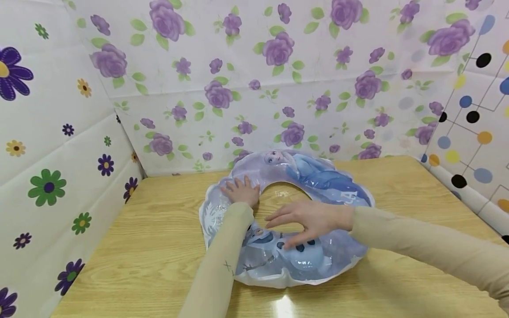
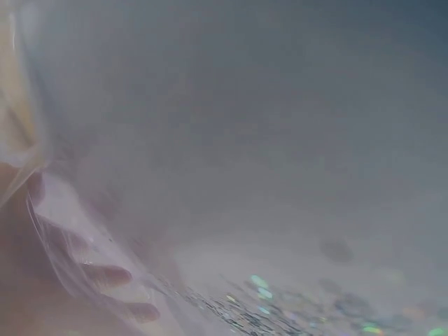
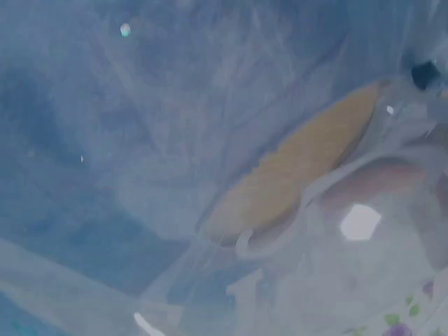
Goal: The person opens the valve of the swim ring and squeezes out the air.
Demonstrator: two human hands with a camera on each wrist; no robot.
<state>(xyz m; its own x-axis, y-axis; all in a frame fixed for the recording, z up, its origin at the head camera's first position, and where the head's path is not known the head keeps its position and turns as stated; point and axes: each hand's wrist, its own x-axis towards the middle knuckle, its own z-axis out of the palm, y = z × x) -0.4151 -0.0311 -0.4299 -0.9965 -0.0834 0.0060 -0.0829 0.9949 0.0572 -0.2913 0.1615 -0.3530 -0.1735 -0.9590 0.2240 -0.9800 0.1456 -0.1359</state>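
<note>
An inflatable swim ring (image 1: 214, 212) with a snowman print at the front and a blue-dressed figure at the back lies on the table. My left hand (image 1: 243, 193) rests on its left side near the inner edge, fingers spread. Over the central hole and front part reaches my right hand (image 1: 308, 218), its fingers extended leftward and the thumb apart, holding nothing. Glittery plastic of the ring (image 2: 294, 311) fills most of the left wrist view, with fingertips (image 2: 106, 274) at the lower left. In the right wrist view, the ring's blue print (image 3: 140, 140) appears very close.
The ring lies on a wood-grain table (image 1: 159, 229). Behind it hangs a cloth with purple roses (image 1: 218, 95). A flower-patterned sheet (image 1: 47, 187) borders the left side, and a dotted sheet (image 1: 483, 139) the right.
</note>
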